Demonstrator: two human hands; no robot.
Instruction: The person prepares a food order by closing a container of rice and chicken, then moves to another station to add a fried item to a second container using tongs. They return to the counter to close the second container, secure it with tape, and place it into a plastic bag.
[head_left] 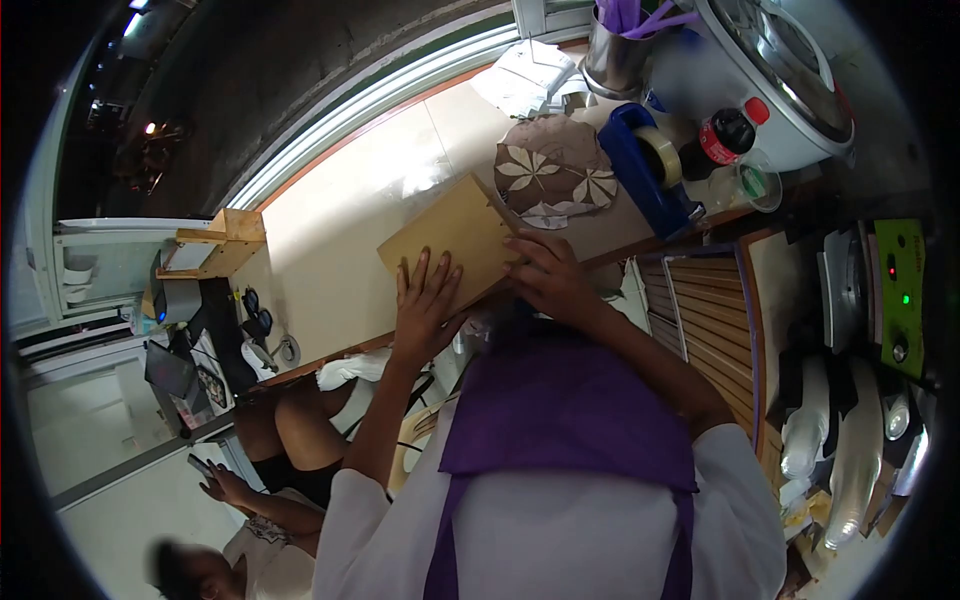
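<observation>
**Brown rectangular paper piece sat at both hands on counter**

Nearest was the wearer's purple apron, over a white T-shirt. Left hand lay palm down on the paper piece, fingers extended and slightly apart. Right hand was at its right edge, fingers bent; couldn't tell whether they pinched it. The brown rectangular paper piece was near the front edge of the beige counter, set askew, plain side up.

Just beside it, to the right, was a leaf-patterned mat, irregular outline. Next came a blue tape dispenser with a roll in it, then a red-capped cola bottle and a clear plastic cup, near each other. Beyond stood a white lidded cooker and a metal container holding purple utensils.

Off left, a seated person held a phone. Past them: an open laptop and a small wooden box on the counter's left end. Farthest, dark outdoors showed past the window frame.
</observation>
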